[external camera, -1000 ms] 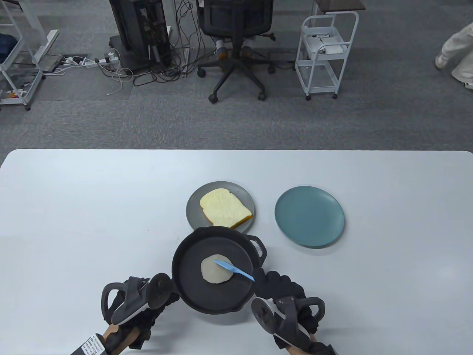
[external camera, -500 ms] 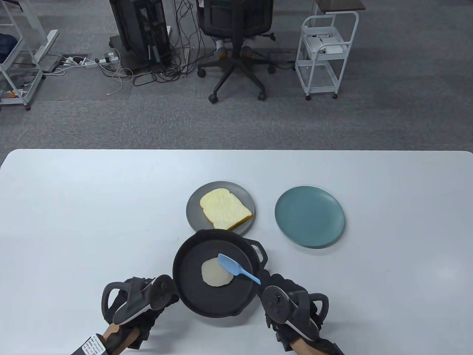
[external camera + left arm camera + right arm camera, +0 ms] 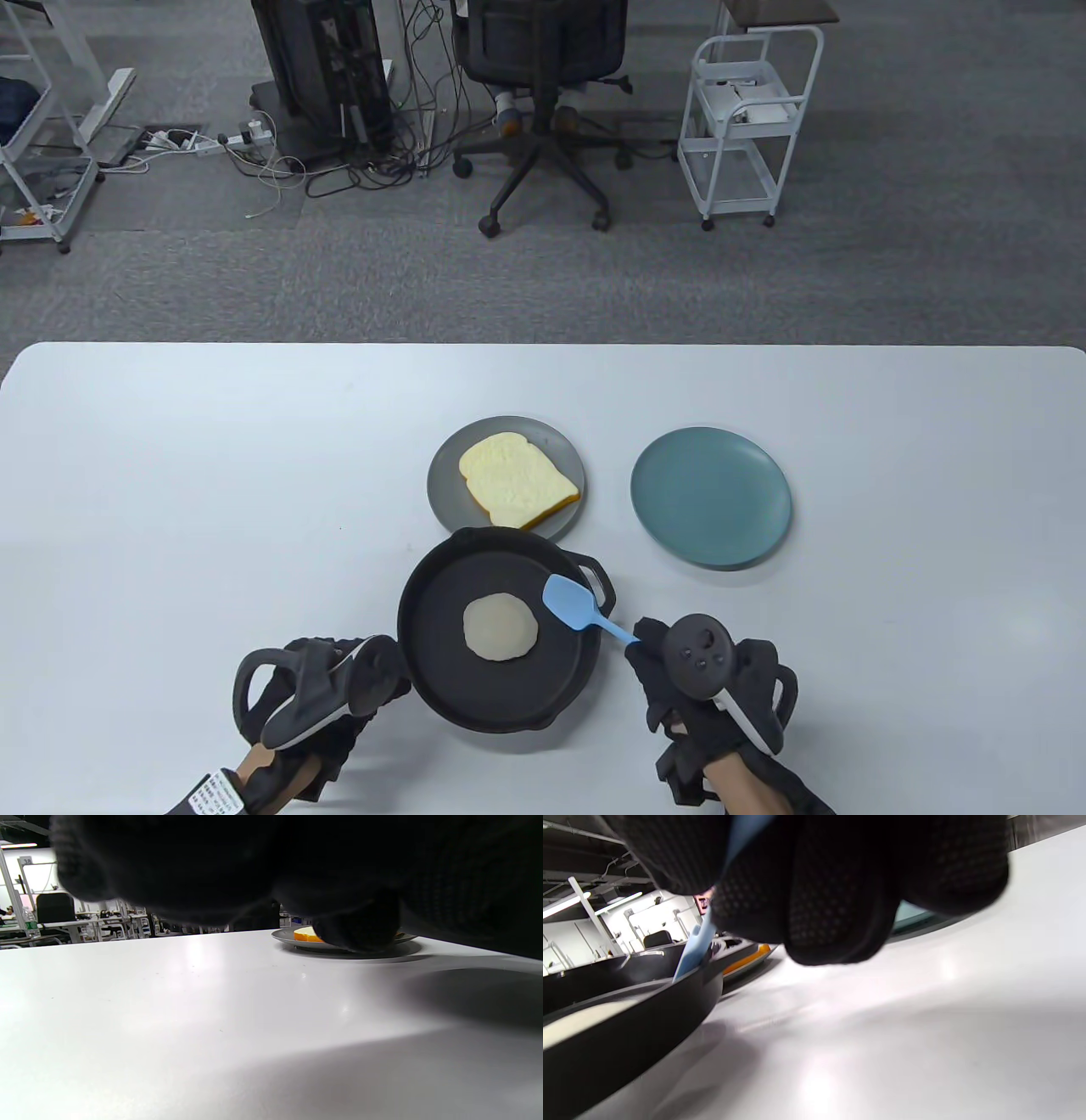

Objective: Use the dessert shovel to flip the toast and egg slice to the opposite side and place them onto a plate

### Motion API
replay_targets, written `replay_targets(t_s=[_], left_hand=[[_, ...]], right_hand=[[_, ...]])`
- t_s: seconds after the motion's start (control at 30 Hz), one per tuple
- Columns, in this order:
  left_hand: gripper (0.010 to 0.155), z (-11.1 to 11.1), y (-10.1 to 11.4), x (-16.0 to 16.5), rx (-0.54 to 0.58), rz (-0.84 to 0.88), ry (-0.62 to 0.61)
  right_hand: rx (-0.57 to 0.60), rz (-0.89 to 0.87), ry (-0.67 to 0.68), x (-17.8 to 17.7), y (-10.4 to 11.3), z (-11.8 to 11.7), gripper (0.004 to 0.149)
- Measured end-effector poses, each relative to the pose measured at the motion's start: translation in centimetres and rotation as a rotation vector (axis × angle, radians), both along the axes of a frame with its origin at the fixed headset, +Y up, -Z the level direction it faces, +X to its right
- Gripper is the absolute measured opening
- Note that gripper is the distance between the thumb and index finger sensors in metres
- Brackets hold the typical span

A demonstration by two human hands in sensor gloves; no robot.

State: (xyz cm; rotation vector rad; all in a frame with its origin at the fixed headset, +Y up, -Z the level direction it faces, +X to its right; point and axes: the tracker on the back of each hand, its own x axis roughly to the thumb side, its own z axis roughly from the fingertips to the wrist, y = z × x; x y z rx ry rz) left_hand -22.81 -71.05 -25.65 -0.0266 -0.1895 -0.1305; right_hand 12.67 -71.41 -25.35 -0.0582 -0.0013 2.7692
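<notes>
A pale round egg slice lies flat in the black skillet at the table's near edge. The toast rests on a grey plate just behind the pan. My right hand grips the handle of the blue dessert shovel; its blade hovers over the pan's right rim, clear of the egg. In the right wrist view the shovel runs down from my curled fingers. My left hand sits at the pan's left side, where its handle is hidden under the glove and tracker.
A teal plate with nothing on it sits right of the grey one. White tabletop stretches left and right. Beyond the far edge stand an office chair, a white cart and cables on the floor.
My right hand drew back to the right and turned, carrying the shovel off the egg slice to the pan's right rim. The pan settled slightly; the left hand stayed put.
</notes>
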Motion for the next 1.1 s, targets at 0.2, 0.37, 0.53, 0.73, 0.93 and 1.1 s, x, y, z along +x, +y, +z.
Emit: replay_targets(t_s=[0.2, 0.37, 0.53, 0.73, 0.93, 1.1], left_hand=[[0.047, 0.4, 0.4, 0.3, 0.007, 0.016, -0.026], [0.047, 0.9, 0.5, 1.0, 0.049, -0.013, -0.068], [0.046, 0.6, 0.2, 0.8, 0.037, -0.030, -0.064], [0.046, 0.5, 0.1, 0.7, 0.022, -0.038, -0.078], [0.047, 0.6, 0.0, 1.0, -0.002, -0.038, -0.112], [0.047, 0.6, -0.1, 1.2, -0.008, -0.053, -0.123]], right_hand=[[-0.013, 0.005, 0.061, -0.2, -0.1, -0.3, 0.048], [-0.105, -0.082, 0.163, 0.5, -0.5, -0.8, 0.048], [-0.201, -0.152, 0.229, 0.5, -1.0, -1.0, 0.047], [-0.281, -0.225, 0.242, 0.1, -1.5, -1.0, 0.048], [-0.379, -0.272, 0.312, -0.8, -2.4, -1.0, 0.047], [-0.391, -0.275, 0.348, -1.6, -2.6, -1.0, 0.047]])
